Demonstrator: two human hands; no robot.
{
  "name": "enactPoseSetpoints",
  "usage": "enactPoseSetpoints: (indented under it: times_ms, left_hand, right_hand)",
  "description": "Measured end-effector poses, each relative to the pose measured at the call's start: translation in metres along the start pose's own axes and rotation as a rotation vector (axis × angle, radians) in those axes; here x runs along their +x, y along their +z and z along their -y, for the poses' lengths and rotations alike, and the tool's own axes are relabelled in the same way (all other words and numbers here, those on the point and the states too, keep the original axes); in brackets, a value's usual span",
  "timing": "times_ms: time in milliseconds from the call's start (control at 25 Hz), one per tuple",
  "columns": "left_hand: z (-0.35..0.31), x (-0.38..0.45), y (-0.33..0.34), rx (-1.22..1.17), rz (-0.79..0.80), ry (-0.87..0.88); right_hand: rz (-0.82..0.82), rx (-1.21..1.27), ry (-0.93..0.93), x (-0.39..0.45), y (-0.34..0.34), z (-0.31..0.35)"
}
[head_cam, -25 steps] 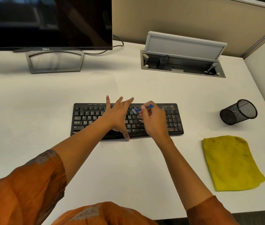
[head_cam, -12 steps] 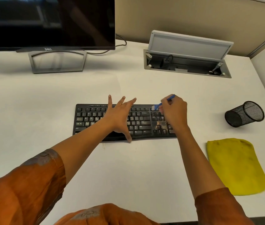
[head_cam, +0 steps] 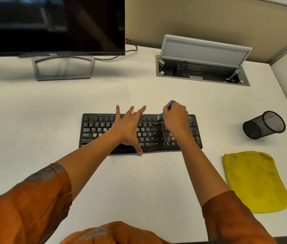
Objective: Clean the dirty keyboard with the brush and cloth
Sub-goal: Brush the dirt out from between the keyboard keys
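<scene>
While closed in a loose fist around a small blue brush, right hand over the upper right part of the black keyboard, near the top key row. Brush handle tip poking up and away past the knuckles; pale bristle end down at the top row of keys, apparently touching, though too small to be sure. Right wrist and forearm crossing the number pad area, with brownish grime on the keys just left of the wrist.

Left hand spread wide and flat on the middle of the keyboard, palm down, holding nothing; fingers fanned toward the far edge, thumb stretched back to the near edge at the palm rest. Orange sleeves on both arms.

Keyboard lying flat on the white desk, long side toward the wearer. Yellow cloth flat on the desk to the right of the keyboard and nearer, apart from it and untouched. Black mesh pen cup on its side beyond the cloth, mouth facing right. Farther back, open desk cable box with lid raised, and Dell monitor on its stand at far left, screen dark.
</scene>
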State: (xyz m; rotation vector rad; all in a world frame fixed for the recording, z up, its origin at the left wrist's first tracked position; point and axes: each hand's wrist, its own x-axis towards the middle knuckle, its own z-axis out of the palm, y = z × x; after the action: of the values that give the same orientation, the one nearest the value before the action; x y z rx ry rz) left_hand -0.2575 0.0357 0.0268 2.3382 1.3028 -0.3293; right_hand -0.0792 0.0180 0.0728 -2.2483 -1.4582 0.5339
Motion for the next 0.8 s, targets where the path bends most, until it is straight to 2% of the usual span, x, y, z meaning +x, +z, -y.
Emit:
enactPoseSetpoints:
  times_ms: [80,200,280,480,560,680,800]
  left_hand:
    - [0.0,0.001,0.001,-0.005,0.003,0.001]
    - [0.0,0.001,0.0,0.005,0.012,-0.004]
    - [-0.001,0.001,0.0,0.011,0.016,-0.007]
    - [-0.001,0.002,-0.001,0.036,0.023,-0.004]
    - [-0.002,0.002,-0.001,0.043,0.022,-0.007]
    - [-0.002,0.003,-0.002,0.041,0.02,-0.01]
    - [-0.002,0.003,-0.001,0.036,0.019,-0.015]
  right_hand:
    - [0.018,0.066,-0.015,0.001,0.001,0.001]
    - [0.156,0.234,-0.05,-0.001,0.013,0.003]
    - [0.173,0.258,0.018,0.004,0.014,0.001]
    - [0.067,-0.014,0.173,0.026,-0.015,-0.03]
    - [0.049,-0.028,0.198,0.035,-0.026,-0.036]
    - [0.051,0.112,0.13,0.042,-0.029,-0.029]
    - [0.152,0.255,0.044,0.037,-0.02,-0.017]
